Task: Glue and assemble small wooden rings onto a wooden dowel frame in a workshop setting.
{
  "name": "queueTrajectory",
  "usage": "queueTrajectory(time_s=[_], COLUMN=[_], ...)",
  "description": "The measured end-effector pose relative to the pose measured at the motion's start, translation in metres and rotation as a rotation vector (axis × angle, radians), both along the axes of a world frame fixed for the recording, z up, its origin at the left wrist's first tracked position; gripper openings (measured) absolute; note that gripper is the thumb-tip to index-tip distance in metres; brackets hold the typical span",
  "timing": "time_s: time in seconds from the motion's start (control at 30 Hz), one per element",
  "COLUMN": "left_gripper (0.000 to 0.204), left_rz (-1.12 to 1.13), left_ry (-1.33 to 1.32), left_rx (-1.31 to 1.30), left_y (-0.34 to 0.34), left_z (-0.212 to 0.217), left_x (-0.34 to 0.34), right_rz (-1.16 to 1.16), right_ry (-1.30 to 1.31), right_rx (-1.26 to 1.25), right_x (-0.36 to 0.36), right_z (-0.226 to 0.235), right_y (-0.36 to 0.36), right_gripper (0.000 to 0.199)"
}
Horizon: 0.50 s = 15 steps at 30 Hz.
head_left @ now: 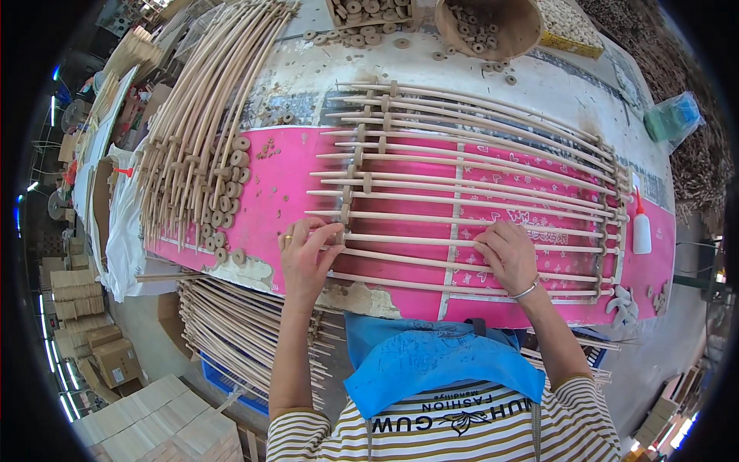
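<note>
I see both hands down on a row of thin wooden rods (477,196) laid side by side across the pink sheet (269,192) that covers the tabletop (308,69). The rods run left to right and fan a little; small wooden discs are threaded on them near their left ends and again near their right ends.

My left hand (306,258) sits at the left end of the near rods, its grip narrow: thumb and forefinger pinch together at a small disc (339,237) on one rod, a ring on one finger. My right hand (508,254) lies further right on the same near rods, fingers curled down and pressing on a rod, a bangle at the wrist. I cannot tell whether that grip closes around the rod or only rests on it.

To the left lies a second bundle of rods with discs (204,154), angled away from me. At the far edge stand a box of loose discs (369,11) and a round basket of discs (489,27), with strays scattered between. A white glue bottle with a red tip (640,227) stands at the right end of the rods. A blue apron (431,362) shows at my chest.
</note>
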<state>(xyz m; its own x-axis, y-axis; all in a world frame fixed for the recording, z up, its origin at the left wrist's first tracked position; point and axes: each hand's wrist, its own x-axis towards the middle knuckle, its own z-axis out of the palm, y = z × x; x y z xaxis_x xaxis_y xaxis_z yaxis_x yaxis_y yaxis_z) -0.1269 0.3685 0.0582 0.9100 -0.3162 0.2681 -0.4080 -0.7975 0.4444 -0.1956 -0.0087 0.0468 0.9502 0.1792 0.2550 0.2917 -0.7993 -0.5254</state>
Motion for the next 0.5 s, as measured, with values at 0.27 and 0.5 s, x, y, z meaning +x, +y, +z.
queueTrajectory(time_s=[0.27, 0.5], left_gripper=[0.039, 0.031], left_rz=[0.010, 0.358], left_ry=[0.045, -0.029], left_rx=[-0.024, -0.344], left_y=[0.000, 0.069], left_z=[-0.007, -0.003], left_x=[-0.001, 0.007], right_rz=[-0.005, -0.038], right_ry=[-0.048, -0.054], right_rx=[-0.133, -0.032], right_x=[-0.001, -0.018], right_z=[-0.002, 0.012], right_y=[0.002, 0.007], right_gripper=[0.010, 0.021])
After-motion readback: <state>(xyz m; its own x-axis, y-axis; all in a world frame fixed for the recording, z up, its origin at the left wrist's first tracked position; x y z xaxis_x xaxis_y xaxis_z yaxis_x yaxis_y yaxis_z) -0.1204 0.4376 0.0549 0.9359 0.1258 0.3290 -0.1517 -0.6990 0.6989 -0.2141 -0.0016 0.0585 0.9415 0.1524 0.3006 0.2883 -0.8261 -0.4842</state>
